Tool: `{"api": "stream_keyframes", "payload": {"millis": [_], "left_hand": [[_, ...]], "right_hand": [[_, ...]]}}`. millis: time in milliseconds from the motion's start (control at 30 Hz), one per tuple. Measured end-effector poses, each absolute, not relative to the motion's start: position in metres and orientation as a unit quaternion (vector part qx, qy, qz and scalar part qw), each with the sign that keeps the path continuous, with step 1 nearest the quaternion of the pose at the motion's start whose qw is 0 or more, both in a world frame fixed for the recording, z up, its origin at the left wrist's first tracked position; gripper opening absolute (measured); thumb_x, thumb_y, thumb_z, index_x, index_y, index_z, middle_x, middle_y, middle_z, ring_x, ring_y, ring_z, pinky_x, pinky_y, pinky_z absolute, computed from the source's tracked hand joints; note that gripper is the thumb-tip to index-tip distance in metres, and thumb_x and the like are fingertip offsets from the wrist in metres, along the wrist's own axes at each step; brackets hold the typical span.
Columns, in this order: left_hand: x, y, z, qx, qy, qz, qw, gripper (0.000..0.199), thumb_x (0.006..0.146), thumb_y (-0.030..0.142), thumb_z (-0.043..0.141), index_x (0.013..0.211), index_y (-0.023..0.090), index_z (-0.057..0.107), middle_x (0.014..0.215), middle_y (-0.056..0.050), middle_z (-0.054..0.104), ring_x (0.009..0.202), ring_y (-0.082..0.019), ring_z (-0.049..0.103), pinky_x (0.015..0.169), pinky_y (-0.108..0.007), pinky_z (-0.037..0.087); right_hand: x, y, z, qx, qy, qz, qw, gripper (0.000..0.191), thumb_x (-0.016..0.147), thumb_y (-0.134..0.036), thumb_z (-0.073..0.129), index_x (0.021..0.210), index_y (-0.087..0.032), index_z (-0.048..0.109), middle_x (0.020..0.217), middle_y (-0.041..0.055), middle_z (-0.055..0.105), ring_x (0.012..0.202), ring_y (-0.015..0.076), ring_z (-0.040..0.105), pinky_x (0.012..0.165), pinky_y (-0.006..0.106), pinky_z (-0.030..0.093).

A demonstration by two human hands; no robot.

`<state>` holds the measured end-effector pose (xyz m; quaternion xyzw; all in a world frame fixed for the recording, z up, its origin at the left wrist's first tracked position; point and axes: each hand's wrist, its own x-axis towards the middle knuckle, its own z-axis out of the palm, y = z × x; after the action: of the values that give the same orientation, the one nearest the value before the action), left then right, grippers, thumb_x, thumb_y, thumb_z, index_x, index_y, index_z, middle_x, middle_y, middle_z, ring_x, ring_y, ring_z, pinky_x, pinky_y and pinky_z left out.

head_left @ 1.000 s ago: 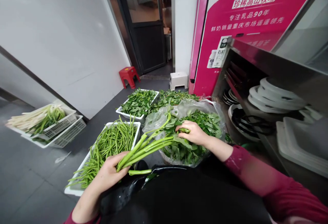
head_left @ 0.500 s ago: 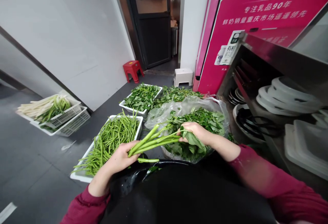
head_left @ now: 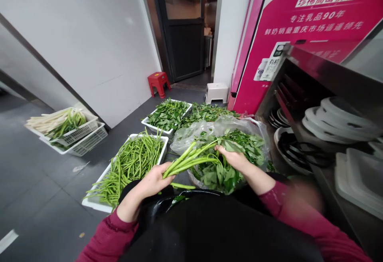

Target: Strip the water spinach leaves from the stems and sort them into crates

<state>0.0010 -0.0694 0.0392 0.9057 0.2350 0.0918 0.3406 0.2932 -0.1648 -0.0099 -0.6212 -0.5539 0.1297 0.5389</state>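
left hand [head_left: 154, 179]: closed round long, slim, bright-green stems [head_left: 188, 162] reaching between the hands | right hand [head_left: 233, 158]: pinching at their leafy green tips [head_left: 231, 146], above a clear crinkled plastic bag [head_left: 190, 134] | change: broad leaf no longer dangles below right hand | leaf-stripping seems midway

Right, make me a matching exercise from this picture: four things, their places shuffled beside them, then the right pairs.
Things:
1. Red stool
2. Green stems
3. Round dishes
4. White stool

Places:
A. Stacked in the metal shelves
B. On the floor by the left edge of the pink panel
C. Held in the left hand
D. By the white wall, left of the dark door in the picture

Pairs: 1-D, 2-C, 3-A, 4-B
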Motion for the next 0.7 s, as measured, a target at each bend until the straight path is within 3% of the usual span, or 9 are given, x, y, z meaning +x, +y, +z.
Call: {"api": "stream_keyframes", "payload": {"millis": [100, 167, 300, 500, 700], "left_hand": [[-0.001, -0.069, 0.04, 0.904, 0.229, 0.091, 0.349, 0.023, 0.08, 0.026, 0.046, 0.094, 0.012, 0.058, 0.083, -0.003, 0.061, 0.074, -0.013, 0.054, 0.069, -0.022, 0.044], [-0.005, -0.066, 0.042, 0.905, 0.237, 0.084, 0.342, 0.024, 0.08, 0.026, 0.045, 0.094, 0.011, 0.058, 0.084, -0.003, 0.061, 0.074, -0.013, 0.054, 0.069, -0.022, 0.044], [-0.005, -0.061, 0.049, 0.921, 0.235, 0.049, 0.306, 0.024, 0.079, 0.025, 0.045, 0.095, 0.013, 0.058, 0.078, -0.001, 0.06, 0.066, -0.011, 0.052, 0.064, -0.02, 0.042], [0.013, -0.061, 0.057, 0.949, 0.186, 0.039, 0.251, 0.024, 0.077, 0.021, 0.047, 0.096, 0.016, 0.059, 0.076, 0.0, 0.062, 0.066, -0.01, 0.054, 0.064, -0.018, 0.04], [0.015, -0.06, 0.057, 0.953, 0.192, 0.042, 0.23, 0.025, 0.077, 0.021, 0.046, 0.098, 0.017, 0.059, 0.078, -0.001, 0.063, 0.068, -0.011, 0.056, 0.065, -0.019, 0.041]], "right_hand": [[0.322, -0.166, -0.024, -0.689, -0.418, 0.057, 0.59, 0.029, 0.077, -0.037, 0.041, 0.074, -0.016, 0.061, 0.075, 0.0057, 0.064, 0.073, 0.0183, 0.058, 0.073, 0.032, 0.045], [0.35, -0.171, -0.021, -0.712, -0.395, -0.004, 0.58, 0.029, 0.076, -0.039, 0.044, 0.076, -0.016, 0.061, 0.077, 0.0078, 0.064, 0.074, 0.0198, 0.057, 0.074, 0.034, 0.045], [0.374, -0.179, 0.017, -0.65, -0.588, -0.077, 0.475, 0.022, 0.079, -0.038, 0.05, 0.077, -0.018, 0.06, 0.08, 0.007, 0.062, 0.076, 0.0183, 0.056, 0.075, 0.032, 0.043], [0.308, -0.165, 0.057, -0.516, -0.82, 0.033, 0.245, 0.018, 0.081, -0.035, 0.054, 0.082, -0.019, 0.064, 0.077, 0.0032, 0.062, 0.072, 0.0148, 0.057, 0.069, 0.027, 0.043], [0.282, -0.147, 0.04, -0.467, -0.848, 0.127, 0.214, 0.021, 0.08, -0.029, 0.054, 0.095, -0.021, 0.066, 0.087, 0.0021, 0.065, 0.074, 0.0124, 0.059, 0.069, 0.022, 0.044]]}}
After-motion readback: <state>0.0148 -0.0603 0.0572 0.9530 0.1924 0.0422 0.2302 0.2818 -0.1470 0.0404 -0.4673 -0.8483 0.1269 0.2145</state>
